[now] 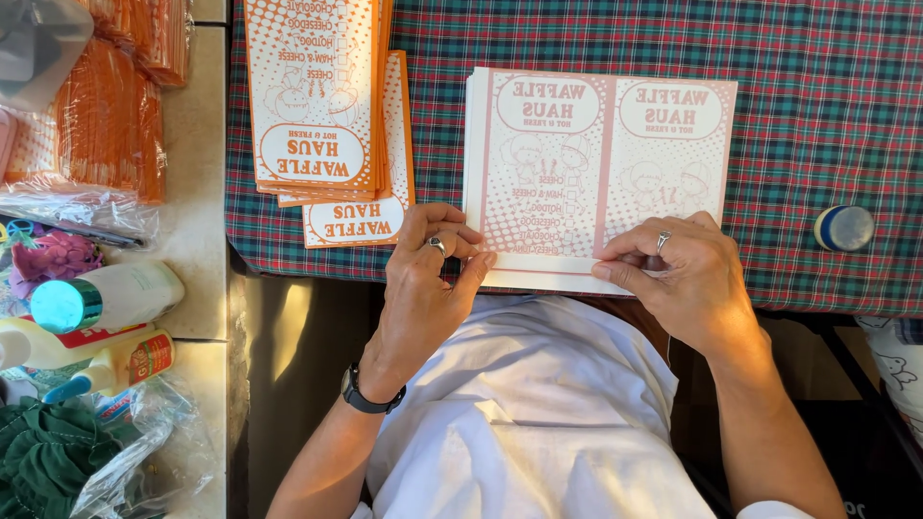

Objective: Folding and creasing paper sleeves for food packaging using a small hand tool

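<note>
A stack of pale pink printed paper sheets lies on the plaid tablecloth. My left hand pinches the near left edge of the top sheet, where a narrow flap is folded up. At the near right edge, my right hand presses the same fold with its fingertips. Both hands wear a ring, and a dark watch sits on the left wrist.
A pile of orange printed paper bags lies left of the sheets. A small blue-banded roll sits at the right. On the counter to the left are glue bottles, orange packs in plastic and green cloth.
</note>
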